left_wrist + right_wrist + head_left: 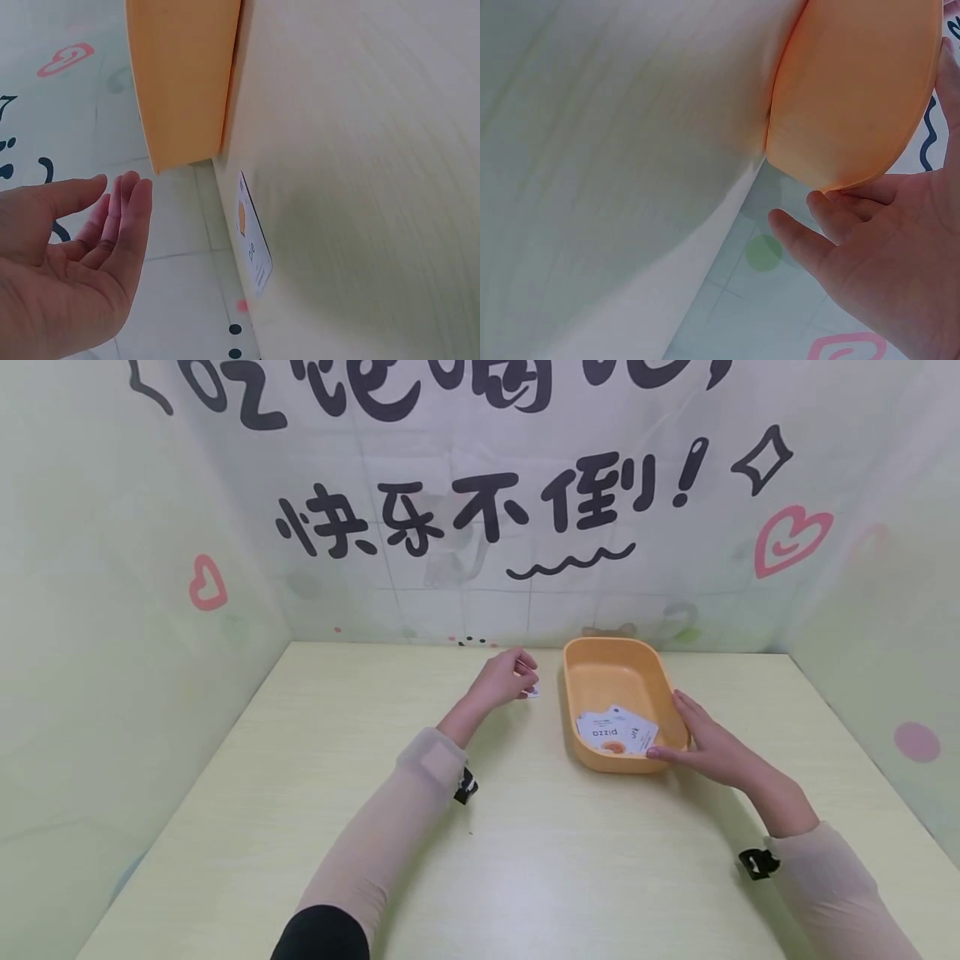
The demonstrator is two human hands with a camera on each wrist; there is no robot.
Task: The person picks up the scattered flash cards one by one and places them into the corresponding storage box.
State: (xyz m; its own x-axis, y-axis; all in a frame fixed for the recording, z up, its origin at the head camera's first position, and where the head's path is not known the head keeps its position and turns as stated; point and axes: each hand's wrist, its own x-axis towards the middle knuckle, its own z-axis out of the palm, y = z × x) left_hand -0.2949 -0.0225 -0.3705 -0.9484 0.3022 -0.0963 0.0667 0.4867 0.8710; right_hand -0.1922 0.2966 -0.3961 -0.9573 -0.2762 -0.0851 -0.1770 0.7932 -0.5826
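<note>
A small white card [251, 232] with an orange picture lies on the table near its back edge. My left hand [504, 681] hovers over that card, fingers loosely bent; in the left wrist view the hand [82, 255] holds nothing, and thumb and fingers stand apart. To its right is an orange plastic basin [611, 660] with rounded corners. Several white cards [617, 731] lie in its near end, one reading "pizza". My right hand [712, 747] holds the basin's near right corner, thumb over the near rim and fingers along the outer right side.
The pale wooden table [525, 860] meets a white printed cloth backdrop [450, 602] with black lettering behind the basin. Cloth side walls [105, 652] rise at left and right. Each wrist wears a black camera mount [759, 863] over a light sleeve.
</note>
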